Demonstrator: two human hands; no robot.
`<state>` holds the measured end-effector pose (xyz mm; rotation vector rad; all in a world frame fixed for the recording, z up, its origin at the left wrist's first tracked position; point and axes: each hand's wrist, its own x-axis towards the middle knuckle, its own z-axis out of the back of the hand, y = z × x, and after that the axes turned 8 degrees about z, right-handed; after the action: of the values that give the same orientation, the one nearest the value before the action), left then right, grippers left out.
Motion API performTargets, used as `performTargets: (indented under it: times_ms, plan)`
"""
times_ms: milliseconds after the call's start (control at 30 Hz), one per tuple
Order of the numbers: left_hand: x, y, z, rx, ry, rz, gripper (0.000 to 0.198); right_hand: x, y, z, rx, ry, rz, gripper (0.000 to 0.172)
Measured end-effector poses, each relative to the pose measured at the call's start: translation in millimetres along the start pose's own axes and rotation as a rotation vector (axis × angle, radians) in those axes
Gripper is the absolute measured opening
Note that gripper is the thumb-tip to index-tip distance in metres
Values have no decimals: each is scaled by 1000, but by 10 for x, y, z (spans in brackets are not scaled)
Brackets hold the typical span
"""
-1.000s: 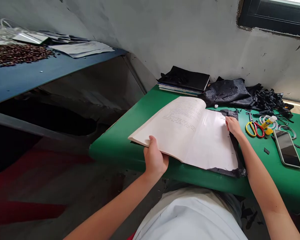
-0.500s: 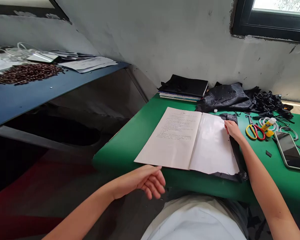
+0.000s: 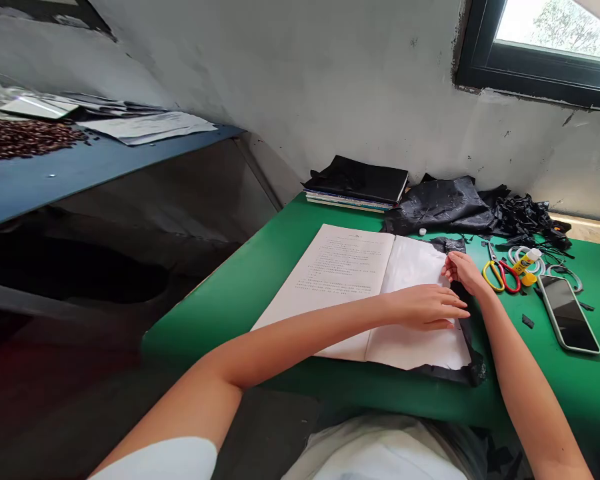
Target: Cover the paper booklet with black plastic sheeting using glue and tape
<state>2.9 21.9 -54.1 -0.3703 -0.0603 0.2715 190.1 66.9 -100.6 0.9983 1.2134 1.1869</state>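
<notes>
An open book (image 3: pixel 330 273) lies on the green table, with printed text on its left page and a blank white page (image 3: pixel 415 267) on the right. A crinkled black sheet (image 3: pixel 473 363) shows from under the right page along its outer and lower edges. Over that white page is my left hand (image 3: pixel 425 307), its fingers stretched out toward the right edge and holding nothing; whether it touches the paper I cannot tell. My right hand (image 3: pixel 463 272) is closed at the page's outer edge, thumb and fingers pinching the paper there. My left forearm hides part of the printed page.
Right of the book lie scissors (image 3: pixel 501 275) with yellow and red handles, a glue stick (image 3: pixel 526 261) and a phone (image 3: pixel 569 313). Behind are black-topped books (image 3: pixel 360 181) and crumpled black sheeting (image 3: pixel 440 203). A blue table (image 3: pixel 115 163) at left holds brown beans (image 3: pixel 30 139) and papers.
My left hand has moved from the table's front edge up and right, over the white page. My right hand stays at the page's outer edge. The whole view has shifted slightly.
</notes>
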Motion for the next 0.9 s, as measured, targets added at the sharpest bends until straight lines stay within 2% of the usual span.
performTargets:
  times_ms: [100,233,333,400,467,533,600,667,733,800,867,900]
  plan:
    - [148,178,-147,8,55,-60,44,-20,19,7,31,10,16,25]
    - [138,297,-265,-74,-20,-105,41,-20,20,-25,8,9,30,27]
    - [108,326,-316,-109,-44,-87,42,-71,83,-48,-70,-13,64,28]
    - [96,329,-330,-108,-45,-72,42,-190,157,-21,-149,-56,117,29]
    - [88,329,-332,-101,-35,-71,42,-404,208,87,-245,-162,198,29]
    - [82,329,-330,-94,-20,-73,43,-707,176,314,-363,-360,272,31]
    - [79,334,-332,-92,-9,-80,43,-1073,28,663,-741,-720,363,38]
    - [82,345,-344,-100,-14,-83,42,-1463,-218,1089,-1043,-959,311,47]
    - [91,359,-359,-117,-30,-82,42,-1836,-504,1512,-1188,-1072,175,61]
    - [101,372,-371,-136,-37,-78,41,-2137,-771,1859,-1180,-1055,-4,71]
    - [108,381,-375,-146,-29,-72,42,-2320,-982,2092,-1116,-882,-173,75]
    - [109,383,-375,-148,-22,-69,41,-2362,-1062,2168,-1114,-837,-189,75]
